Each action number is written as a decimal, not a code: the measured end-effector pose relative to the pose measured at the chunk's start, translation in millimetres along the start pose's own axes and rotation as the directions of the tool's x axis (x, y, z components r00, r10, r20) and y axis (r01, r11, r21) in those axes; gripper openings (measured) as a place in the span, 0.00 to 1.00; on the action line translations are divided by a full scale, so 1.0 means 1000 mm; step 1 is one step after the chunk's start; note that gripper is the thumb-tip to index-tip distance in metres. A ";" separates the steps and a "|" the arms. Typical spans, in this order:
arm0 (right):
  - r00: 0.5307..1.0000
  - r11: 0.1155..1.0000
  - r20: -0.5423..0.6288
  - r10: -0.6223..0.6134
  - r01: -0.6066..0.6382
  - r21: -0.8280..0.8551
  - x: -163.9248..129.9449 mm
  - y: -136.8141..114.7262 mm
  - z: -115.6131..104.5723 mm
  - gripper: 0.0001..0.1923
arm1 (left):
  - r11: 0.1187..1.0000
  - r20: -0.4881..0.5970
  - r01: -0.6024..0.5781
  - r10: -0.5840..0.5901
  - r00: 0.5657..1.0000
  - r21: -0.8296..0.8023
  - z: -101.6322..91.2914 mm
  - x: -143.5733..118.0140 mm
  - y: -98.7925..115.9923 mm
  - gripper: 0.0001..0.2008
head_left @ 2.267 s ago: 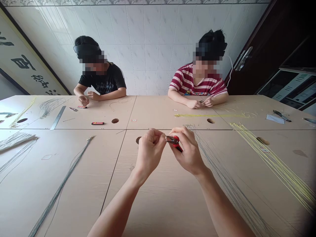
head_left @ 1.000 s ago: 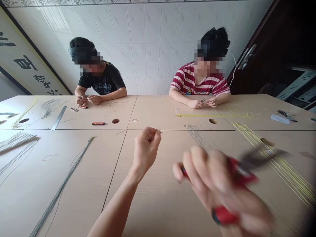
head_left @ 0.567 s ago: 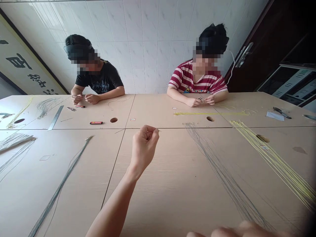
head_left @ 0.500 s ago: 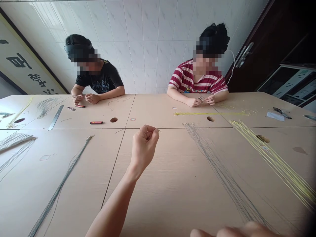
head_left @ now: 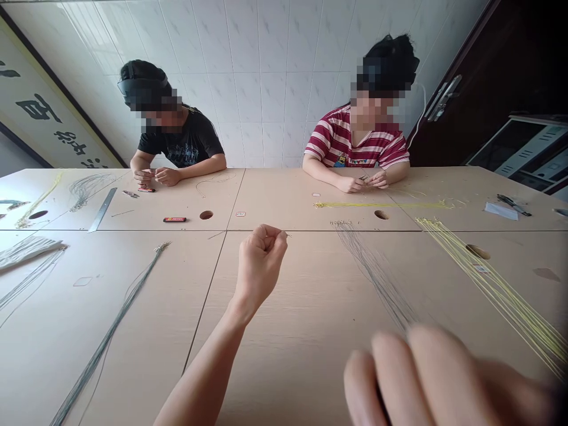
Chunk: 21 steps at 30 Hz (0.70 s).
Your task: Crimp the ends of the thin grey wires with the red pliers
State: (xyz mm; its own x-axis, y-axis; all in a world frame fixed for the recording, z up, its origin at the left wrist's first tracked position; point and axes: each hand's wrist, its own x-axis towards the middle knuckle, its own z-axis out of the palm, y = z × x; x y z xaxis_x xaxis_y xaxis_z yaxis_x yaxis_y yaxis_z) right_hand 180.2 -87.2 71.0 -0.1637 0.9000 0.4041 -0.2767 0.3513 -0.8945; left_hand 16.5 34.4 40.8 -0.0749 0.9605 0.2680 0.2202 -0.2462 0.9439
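My left hand (head_left: 260, 260) is held over the middle of the table, closed, thumb pressed against the curled fingers. A tiny end of thin wire (head_left: 289, 236) pokes out at its fingertips; the rest is hidden. At the lower right, close to the camera, my right hand (head_left: 435, 378) is blurred, its fingers curled together. What it holds, if anything, is out of sight. Beyond it runs a bundle of grey wires (head_left: 375, 269), partly covered by that hand. Left of my forearm lies a darker grey-green wire bundle (head_left: 126, 310) with small metal ends.
Yellow wires (head_left: 483, 284) stretch along the right side. Across the wooden table (head_left: 288, 331) two people work with their hands on small things. Nearer them lie a red-and-black marker (head_left: 174, 219), a steel ruler (head_left: 103, 209), yellow strands (head_left: 381, 205) and round cable holes (head_left: 206, 215).
My right hand has risen from the bottom edge into view, nearer the camera and now covering part of the grey wires. My left hand stays almost where it was, still closed.
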 end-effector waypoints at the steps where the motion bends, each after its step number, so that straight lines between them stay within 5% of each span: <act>1: 0.999 0.994 -0.007 0.041 -0.040 0.105 0.012 0.004 0.000 0.06 | 1.000 -0.002 0.000 0.000 1.000 0.003 0.000 0.000 0.000 0.11; 3: 0.999 0.980 -0.047 0.022 -0.012 0.199 0.034 0.019 -0.001 0.12 | 1.000 -0.008 -0.009 0.009 1.000 0.011 0.000 0.001 0.001 0.11; 6: 0.927 0.845 -0.025 0.374 -0.330 0.422 0.053 0.050 -0.009 0.14 | 1.000 -0.014 -0.018 0.018 1.000 0.015 0.000 0.001 0.000 0.11; 8: 0.859 0.764 0.072 0.506 -0.486 0.425 0.055 0.070 -0.016 0.13 | 1.000 -0.011 -0.010 0.010 1.000 0.014 0.000 0.002 -0.001 0.11; 10: 0.830 0.778 0.097 0.550 -0.551 0.302 0.051 0.083 -0.020 0.18 | 1.000 -0.005 -0.001 0.001 1.000 0.013 0.000 0.002 -0.001 0.11; 13: 0.872 0.857 -0.033 0.488 -0.486 -0.169 0.046 0.095 -0.020 0.21 | 1.000 0.001 0.003 -0.003 1.000 0.003 -0.001 0.002 -0.002 0.11; 16: 0.950 0.731 -0.149 0.275 -0.307 -0.609 0.047 0.102 -0.016 0.15 | 1.000 0.008 0.010 -0.010 1.000 -0.005 0.000 0.002 -0.001 0.11; 21: 0.988 0.579 -0.150 0.030 -0.139 -0.803 0.053 0.115 -0.013 0.05 | 1.000 0.008 0.016 -0.016 1.000 0.000 0.004 -0.001 0.000 0.11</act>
State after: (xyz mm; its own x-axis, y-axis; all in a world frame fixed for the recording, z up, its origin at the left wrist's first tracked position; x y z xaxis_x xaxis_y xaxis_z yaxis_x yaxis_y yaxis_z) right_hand 151.5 4.3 -12.9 -0.0283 0.9385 0.3441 0.6229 0.2858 -0.7282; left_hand 20.1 34.3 40.2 -0.0701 0.9653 0.2517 0.2192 -0.2312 0.9479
